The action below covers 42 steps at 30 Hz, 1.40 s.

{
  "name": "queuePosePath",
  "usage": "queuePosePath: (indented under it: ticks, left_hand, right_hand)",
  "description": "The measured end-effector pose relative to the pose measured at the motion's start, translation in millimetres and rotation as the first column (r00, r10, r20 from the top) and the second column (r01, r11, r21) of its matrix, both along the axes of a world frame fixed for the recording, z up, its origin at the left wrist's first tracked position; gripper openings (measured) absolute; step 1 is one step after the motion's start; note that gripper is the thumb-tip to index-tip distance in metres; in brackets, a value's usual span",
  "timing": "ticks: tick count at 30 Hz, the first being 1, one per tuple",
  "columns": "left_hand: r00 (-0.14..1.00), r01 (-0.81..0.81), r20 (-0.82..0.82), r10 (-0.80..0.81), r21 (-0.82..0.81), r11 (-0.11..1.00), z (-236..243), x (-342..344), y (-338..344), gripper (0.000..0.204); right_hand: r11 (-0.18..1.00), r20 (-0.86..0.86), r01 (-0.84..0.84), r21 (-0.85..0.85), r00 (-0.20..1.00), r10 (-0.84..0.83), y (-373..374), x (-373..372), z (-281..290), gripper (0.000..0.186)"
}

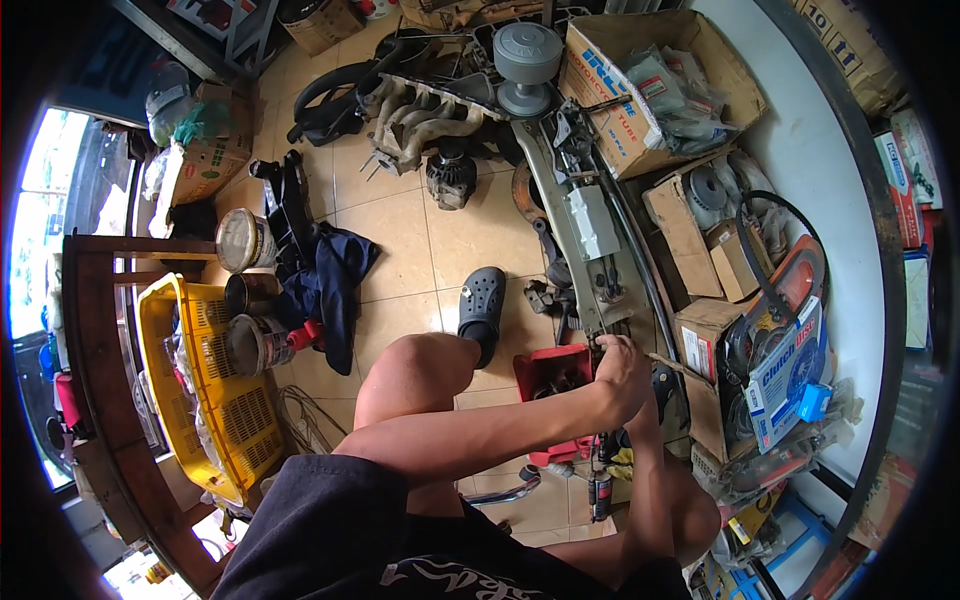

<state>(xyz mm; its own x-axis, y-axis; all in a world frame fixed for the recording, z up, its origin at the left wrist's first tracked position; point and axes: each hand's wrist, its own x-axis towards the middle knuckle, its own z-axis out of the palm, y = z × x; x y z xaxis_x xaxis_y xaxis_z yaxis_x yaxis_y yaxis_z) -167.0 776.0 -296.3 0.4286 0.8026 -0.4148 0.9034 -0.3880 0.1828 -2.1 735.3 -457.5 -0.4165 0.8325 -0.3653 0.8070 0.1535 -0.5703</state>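
Clock positions are referring to a dial centred on the hands, with 12 toward the upper edge. The left hand [626,370] is bending its fingers at the near end of the long grey-green metal frame [552,200], which is extending between 11 and 12 o'clock. The right hand [643,412] is lying together with it, just below and partly hidden; whether either is clamped on a part cannot be told. The red plastic tray [526,374] is sitting just beside the hands at 9 o'clock. The slim black-and-red cylinder [600,490] is lying near 6 o'clock. The dark grey perforated clog [483,300] is standing on the beige tiled floor [395,260] at 10 o'clock. The yellow slatted plastic crate [250,440] is standing well apart at 9 o'clock.
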Motion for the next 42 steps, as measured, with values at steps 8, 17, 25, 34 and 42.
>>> queuePosePath:
  ticks: [8,17,25,34,42]
  left_hand:
    - [1.000,-0.021,0.010,0.021,-0.014,1.000,-0.8,0.0,1.3,0.041]
    - [0.997,-0.032,0.074,0.028,0.059,0.998,-4.7,-2.3,0.7,0.035]
    - [0.998,0.021,0.067,-0.022,0.004,1.000,-4.5,-7.3,9.1,0.026]
    - [0.989,0.038,0.147,-0.019,-0.126,0.991,16.1,-7.4,19.0,0.033]
    - [0.988,0.049,0.151,-0.023,-0.167,0.985,13.5,-2.5,14.3,0.037]
  right_hand:
    - [0.996,0.161,-0.043,-0.077,0.985,0.055,0.3,-4.4,8.5,0.033]
    - [0.993,-0.079,-0.087,-0.078,0.994,0.081,10.6,-30.4,91.2,0.048]
    - [1.000,0.123,-0.023,-0.002,0.992,0.023,23.8,-39.2,128.1,0.030]
    - [0.990,0.358,0.135,-0.039,0.927,-0.112,35.7,-8.7,177.9,0.035]
    - [0.892,0.285,0.357,0.276,0.856,-0.431,39.9,31.6,214.3,0.040]
